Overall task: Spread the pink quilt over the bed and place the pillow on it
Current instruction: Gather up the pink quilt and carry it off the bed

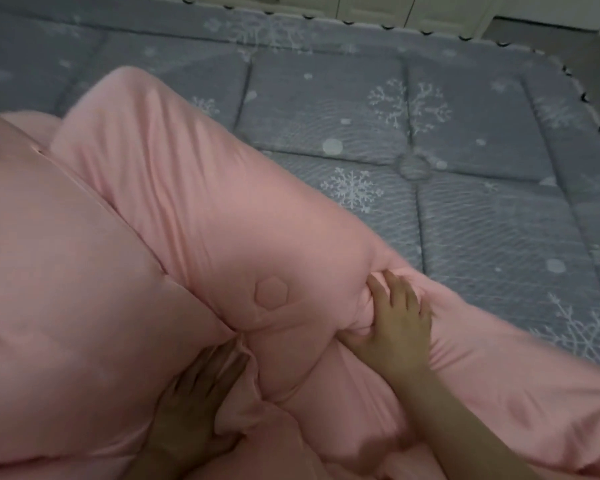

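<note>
Pink quilt [146, 258] is bunched up on the near-left part of the bed, not spread. It covers the left and bottom of the view in thick puffy folds; one fold stands up and runs from upper left toward centre. A stitched hexagon tuft [271, 294] shows on the fold near the middle. A thinner strip of the quilt trails off to the lower right edge.

Right hand [394, 327]: fingers [400, 289] mostly straight and splayed, lying on the quilt at the end of the raised fold; thumb pushed into the crease beside it. Looks like pressing more than a full grab, though the thumb and index may be nipping a bit of fabric. Frame is motion-blurred, so can't tell for sure. Bare forearm comes in from the bottom right.

Left hand [201, 393]: in shadow, lower centre, fingers extended and resting flat on the quilt next to a small gathered ridge of fabric. Not curled round anything visible. Released, touching only.

Bed [465, 209]: far and right portions uncovered, showing a grey quilted mattress cover with white snowflake and dot print, stitched into rectangular panels. Scalloped dark-tipped trim [575, 74] runs along its far and right edges.

Beyond the far edge: pale cabinet fronts [413, 8] and a bit of floor at top right.

Lighting is dim, overall image soft.
</note>
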